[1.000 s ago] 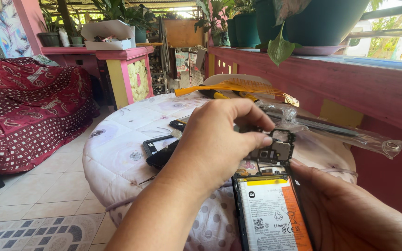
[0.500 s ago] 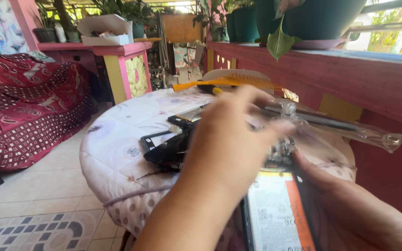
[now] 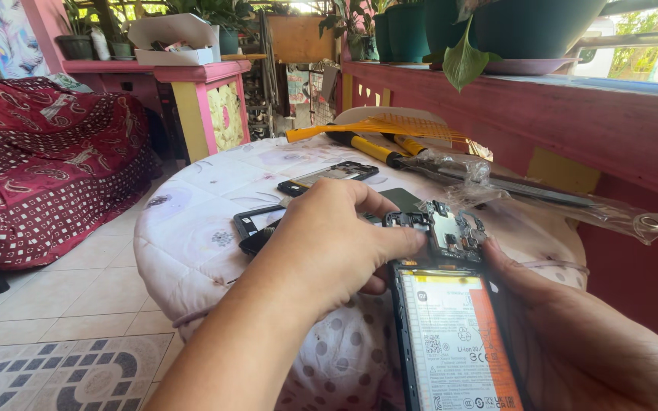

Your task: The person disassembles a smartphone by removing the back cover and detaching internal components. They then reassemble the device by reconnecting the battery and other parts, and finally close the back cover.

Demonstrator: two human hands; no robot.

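Note:
An opened phone (image 3: 455, 335) with its back off shows a white and orange battery and a dark circuit board at its top end. My right hand (image 3: 588, 342) holds it from underneath and along its right side. My left hand (image 3: 333, 243) reaches over from the left, thumb and fingertips pinched at the upper left corner of the board. Behind my left hand, other dark phone parts (image 3: 257, 224) and a phone frame (image 3: 329, 175) lie on the round table (image 3: 192, 228) covered in pale floral cloth.
Yellow-handled tools (image 3: 367, 144) and a long clear plastic wrapper (image 3: 557, 202) lie at the table's far side. A pink wall ledge with potted plants (image 3: 496, 30) runs along the right. A red patterned couch (image 3: 39, 167) stands at left, tiled floor below.
The view steadied after a blurred moment. My left hand shifted left and lower across the phone's top, so the circuit board shows again to its right.

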